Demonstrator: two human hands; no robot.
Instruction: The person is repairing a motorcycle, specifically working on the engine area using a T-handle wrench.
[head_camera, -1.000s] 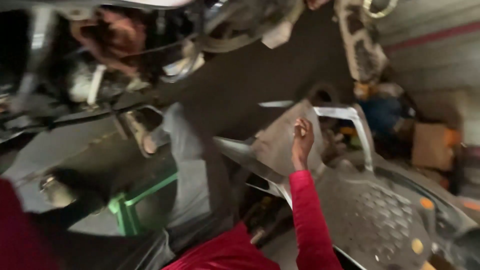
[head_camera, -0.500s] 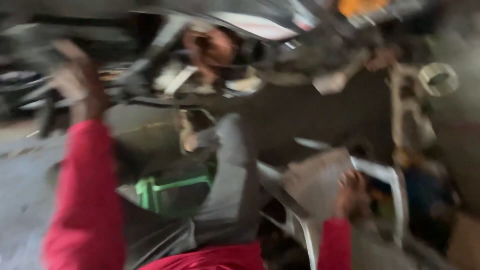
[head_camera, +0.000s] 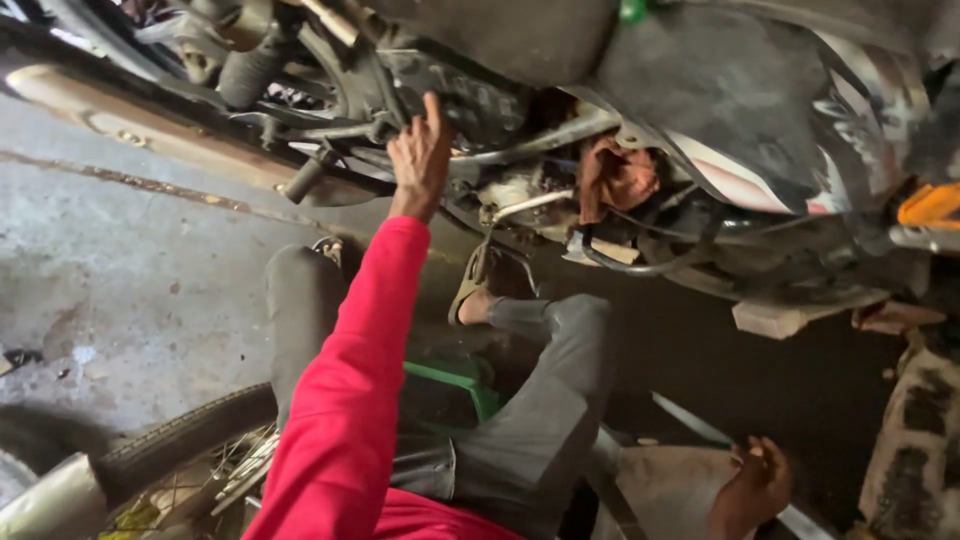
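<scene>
Left hand (head_camera: 420, 155) reached open-fingered to the motorcycle frame (head_camera: 520, 140), grasping nothing; right hand (head_camera: 755, 490) rested on a panel (head_camera: 670, 490)

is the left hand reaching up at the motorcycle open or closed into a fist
Open. The left hand is raised with its fingers extended against the motorcycle frame, not curled around anything visible.

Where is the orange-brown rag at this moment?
In the head view the orange-brown rag is tucked into the motorcycle's frame, upper centre-right, just right of the raised left hand and above the grey-trousered knee.
</scene>
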